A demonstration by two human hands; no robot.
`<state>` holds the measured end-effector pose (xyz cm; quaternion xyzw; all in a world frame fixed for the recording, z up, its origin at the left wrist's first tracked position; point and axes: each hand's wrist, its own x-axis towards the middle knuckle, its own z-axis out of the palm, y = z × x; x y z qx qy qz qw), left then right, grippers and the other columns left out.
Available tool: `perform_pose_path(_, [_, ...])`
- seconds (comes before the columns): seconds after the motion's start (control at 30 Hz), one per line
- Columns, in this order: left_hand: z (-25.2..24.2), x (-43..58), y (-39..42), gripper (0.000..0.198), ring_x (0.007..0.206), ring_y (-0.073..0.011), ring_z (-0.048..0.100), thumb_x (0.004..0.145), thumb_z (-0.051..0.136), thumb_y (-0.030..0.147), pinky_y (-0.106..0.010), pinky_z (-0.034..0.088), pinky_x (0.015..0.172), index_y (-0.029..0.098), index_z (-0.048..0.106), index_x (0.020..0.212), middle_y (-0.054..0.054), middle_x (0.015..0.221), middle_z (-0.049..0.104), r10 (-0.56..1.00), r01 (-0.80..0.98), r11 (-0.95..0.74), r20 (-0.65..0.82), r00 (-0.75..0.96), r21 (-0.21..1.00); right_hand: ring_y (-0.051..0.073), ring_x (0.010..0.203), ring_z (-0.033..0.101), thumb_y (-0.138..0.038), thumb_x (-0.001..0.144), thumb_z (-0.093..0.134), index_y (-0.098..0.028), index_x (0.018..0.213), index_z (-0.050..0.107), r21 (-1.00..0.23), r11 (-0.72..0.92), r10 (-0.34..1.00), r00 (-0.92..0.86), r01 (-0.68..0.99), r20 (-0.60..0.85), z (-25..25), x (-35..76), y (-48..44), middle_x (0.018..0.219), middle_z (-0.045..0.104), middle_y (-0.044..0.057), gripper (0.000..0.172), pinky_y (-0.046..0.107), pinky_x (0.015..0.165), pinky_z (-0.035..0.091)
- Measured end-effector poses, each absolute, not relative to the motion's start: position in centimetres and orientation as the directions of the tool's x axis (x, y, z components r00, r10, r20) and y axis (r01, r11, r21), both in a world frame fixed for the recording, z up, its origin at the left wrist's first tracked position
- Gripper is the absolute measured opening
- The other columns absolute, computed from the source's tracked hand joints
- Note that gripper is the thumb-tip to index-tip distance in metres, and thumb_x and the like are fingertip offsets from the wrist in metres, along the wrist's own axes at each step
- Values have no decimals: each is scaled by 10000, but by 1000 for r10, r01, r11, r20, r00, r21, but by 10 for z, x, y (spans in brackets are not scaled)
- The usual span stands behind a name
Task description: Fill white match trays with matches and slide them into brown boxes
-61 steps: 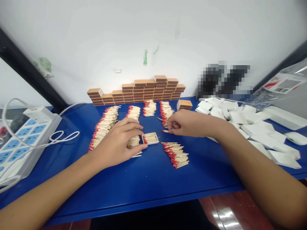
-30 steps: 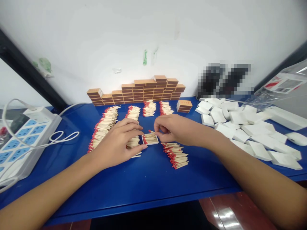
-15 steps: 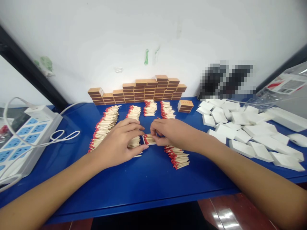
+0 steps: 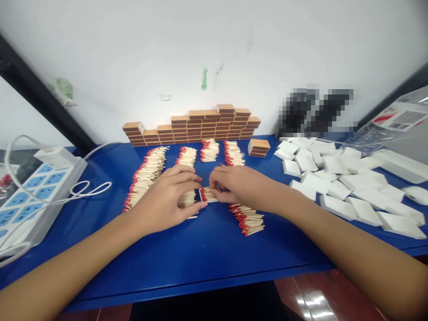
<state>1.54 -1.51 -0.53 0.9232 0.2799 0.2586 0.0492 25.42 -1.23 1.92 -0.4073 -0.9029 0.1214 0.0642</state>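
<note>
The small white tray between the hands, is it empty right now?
No, red-tipped matches show inside the white tray, though the right hand covers part of it.

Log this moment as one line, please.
left hand: spread beside white tray | right hand: fingers over tray, grip hidden | tray: holds matches | behind: stacked matchboxes

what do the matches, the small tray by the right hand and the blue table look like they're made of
Matches: probably wood, matt; the sticks are pale and straight, with red heads. Small tray: perhaps matt card, from its thin white edge; the right hand covers much. Blue table: painted or coated, possibly metal; the surface is smooth and shiny with soft reflections.
</note>
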Motion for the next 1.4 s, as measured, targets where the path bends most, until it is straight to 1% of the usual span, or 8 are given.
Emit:
perform_pose_path(0.07, [-6, 16, -15, 280, 1254, -295, 599, 936, 740, 405, -485, 521, 1084, 189, 758, 1114, -104, 1203, 747, 542, 491, -839, 452, 708, 236, 136, 711, 542, -173, 953, 585, -175, 926, 607, -275, 657, 738, -674, 702, 41, 18, 256, -12, 907, 672, 30, 35, 271, 647, 332])
perform_pose_path(0.27, [-7, 14, -14, 287, 1256, -281, 592, 951, 728, 414, -469, 517, 1089, 193, 756, 1131, -93, 1206, 747, 539, 494, -840, 461, 705, 227, 147, 741, 580, -219, 1024, 514, -172, 957, 643, -262, 674, 725, -687, 691, 55, 19, 261, -12, 951, 693, 53, 152, 283, 655, 334])
perform_pose_path(0.43, [-5, 14, -14, 276, 1248, -288, 599, 956, 719, 420, -479, 526, 1071, 200, 753, 1119, -93, 1202, 750, 546, 497, -836, 448, 708, 233, 152, 758, 584, -223, 1017, 517, -173, 944, 658, -267, 684, 715, -697, 679, 59, 21, 262, -13, 940, 687, 54, 167, 288, 668, 346])
perform_pose_path(0.67, [-3, 15, -16, 381, 1262, -288, 593, 948, 727, 403, -478, 515, 1093, 204, 709, 1272, -98, 1217, 744, 545, 492, -836, 474, 692, 244, 156, 754, 555, -237, 986, 538, -184, 926, 670, -288, 661, 742, -661, 693, 110, 31, 274, -7, 920, 693, 48, 154, 291, 671, 350])
perform_pose_path(0.83, [-3, 14, -16, 210, 1266, -290, 593, 955, 719, 385, -488, 521, 1071, 251, 782, 1104, -77, 1230, 742, 532, 479, -846, 452, 717, 235, 177, 742, 547, -236, 943, 548, -191, 823, 651, -164, 508, 861, -495, 845, 115, 42, 296, 8, 844, 693, 55, 164, 312, 674, 323])
perform_pose_path(1.0, [-3, 14, -17, 250, 1272, -284, 588, 959, 716, 372, -497, 513, 1093, 240, 768, 1165, -86, 1237, 736, 531, 475, -846, 454, 715, 241, 178, 679, 530, -271, 921, 568, -200, 824, 660, -110, 417, 908, -408, 902, 90, 47, 307, 15, 758, 680, 45, 151, 318, 630, 299])
perform_pose_path(1.27, [-3, 12, -20, 277, 1308, -289, 572, 964, 705, 367, -511, 510, 1110, 250, 757, 1209, -89, 1299, 708, 540, 477, -841, 434, 721, 255, 243, 766, 631, -308, 912, 553, -204, 944, 732, 70, 123, 963, -136, 990, 233, 51, 337, 29, 915, 754, 110, 209, 335, 611, 335])
perform_pose_path(1.4, [-3, 12, -21, 243, 1319, -291, 562, 973, 693, 370, -517, 498, 1123, 256, 769, 1174, -88, 1310, 699, 536, 476, -844, 422, 731, 247, 279, 843, 667, -311, 900, 553, -193, 971, 745, 98, 48, 964, -72, 994, 257, 51, 355, 39, 967, 766, 124, 236, 348, 618, 352])
